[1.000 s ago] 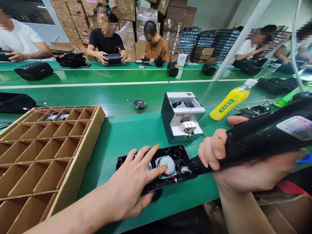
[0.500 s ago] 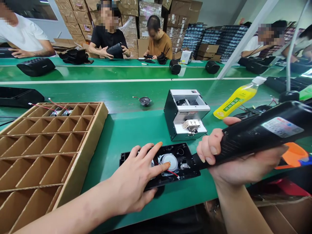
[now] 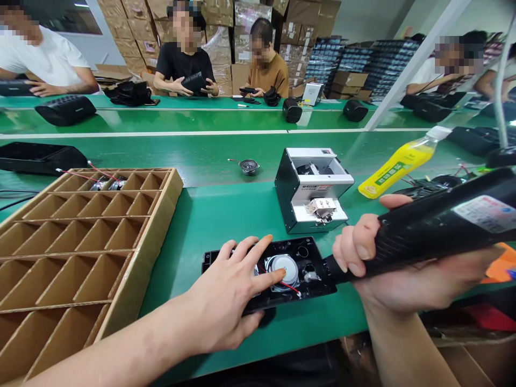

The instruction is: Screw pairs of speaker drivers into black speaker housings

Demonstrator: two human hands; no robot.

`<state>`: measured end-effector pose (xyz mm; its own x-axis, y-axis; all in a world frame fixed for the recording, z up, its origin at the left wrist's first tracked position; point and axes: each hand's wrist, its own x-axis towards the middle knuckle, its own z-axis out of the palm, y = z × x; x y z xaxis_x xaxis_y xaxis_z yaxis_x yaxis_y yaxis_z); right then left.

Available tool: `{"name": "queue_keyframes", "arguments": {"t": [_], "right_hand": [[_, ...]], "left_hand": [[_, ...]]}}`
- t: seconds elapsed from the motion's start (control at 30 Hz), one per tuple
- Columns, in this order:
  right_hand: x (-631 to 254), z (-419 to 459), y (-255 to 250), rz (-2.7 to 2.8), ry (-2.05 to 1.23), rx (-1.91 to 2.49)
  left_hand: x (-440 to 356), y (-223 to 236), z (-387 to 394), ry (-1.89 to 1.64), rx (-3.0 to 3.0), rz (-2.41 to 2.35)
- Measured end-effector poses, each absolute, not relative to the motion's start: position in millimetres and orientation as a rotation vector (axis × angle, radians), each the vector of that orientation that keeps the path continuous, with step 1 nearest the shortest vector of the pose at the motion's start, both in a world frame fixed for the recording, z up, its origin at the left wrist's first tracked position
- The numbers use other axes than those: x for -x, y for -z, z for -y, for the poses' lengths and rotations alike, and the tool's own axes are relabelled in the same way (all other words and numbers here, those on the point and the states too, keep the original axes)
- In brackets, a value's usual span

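A black plastic speaker panel (image 3: pixel 306 287) lies on the green bench (image 3: pixel 217 215) in front of me, with a round silver speaker driver (image 3: pixel 286 265) and a red wire set in it. My left hand (image 3: pixel 226 295) rests on the panel with fingers spread, the forefinger tip touching the driver. My right hand (image 3: pixel 387 269) is wrapped round a black electric screwdriver (image 3: pixel 439 223). The screwdriver's tip sits at the panel's right end, beside the driver.
A grey screw feeder box (image 3: pixel 312 188) stands just behind the panel. A cardboard divider tray (image 3: pixel 84 236) fills the left. A yellow bottle (image 3: pixel 397 164) lies at the right, a loose small speaker (image 3: pixel 249 166) on the belt. Several people work across the far bench.
The view has shifted slightly; both hands, the panel and the screwdriver keep the same hold and position relative to each other.
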<state>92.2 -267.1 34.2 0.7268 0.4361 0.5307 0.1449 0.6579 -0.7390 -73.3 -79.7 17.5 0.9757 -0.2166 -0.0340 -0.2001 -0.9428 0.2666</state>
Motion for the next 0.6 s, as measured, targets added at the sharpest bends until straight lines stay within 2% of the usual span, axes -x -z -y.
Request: {"name": "queue_keyframes", "arguments": {"t": [0.6], "right_hand": [[-87.5,264.6,-34.2,0.775,-0.209,0.859]], "left_hand": [[73.3,-16.3,79.7,0.078,-2.842,0.316]]}}
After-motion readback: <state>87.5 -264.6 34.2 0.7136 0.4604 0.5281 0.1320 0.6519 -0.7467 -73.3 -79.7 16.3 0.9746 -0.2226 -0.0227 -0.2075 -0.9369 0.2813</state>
